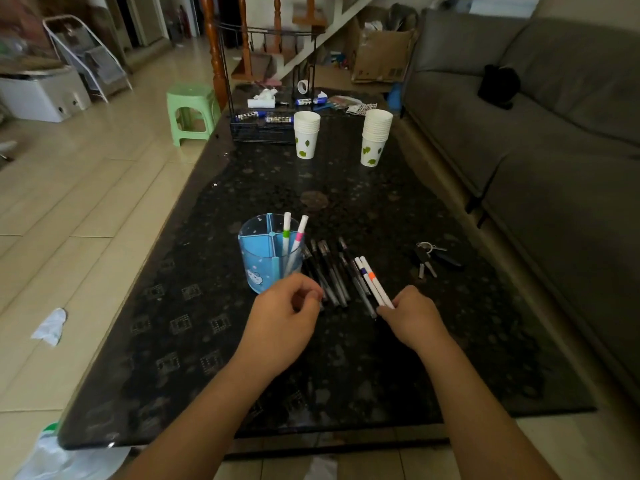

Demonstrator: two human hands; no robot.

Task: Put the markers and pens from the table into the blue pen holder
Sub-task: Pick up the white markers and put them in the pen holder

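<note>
A: While both hands sit low in the centre of the frame, the right hand (410, 315) pinches the near ends of two white markers, one with a purple band (364, 276) and one with an orange band (374, 280); their far ends angle toward the upper left. Whether those ends touch the tabletop (346, 358) I cannot tell.

B: Left hand?

A: The left hand (284, 306) is loosely curled, fingers bent inward and holding nothing visible, just in front of the blue pen holder (259, 261).

B: Holder contents?

A: The holder stands upright at centre frame, divided into compartments. A green-banded marker (286, 232) and a pink-banded marker (299, 233) stand in its right-hand section, leaning slightly right.

B: Remaining items?

A: A row of dark pens (329, 271) lies flat between the holder and the right hand, roughly parallel. A bunch of keys (431, 256) lies to the right, well apart. Two stacks of paper cups (306, 133) stand in the upper centre.
</note>
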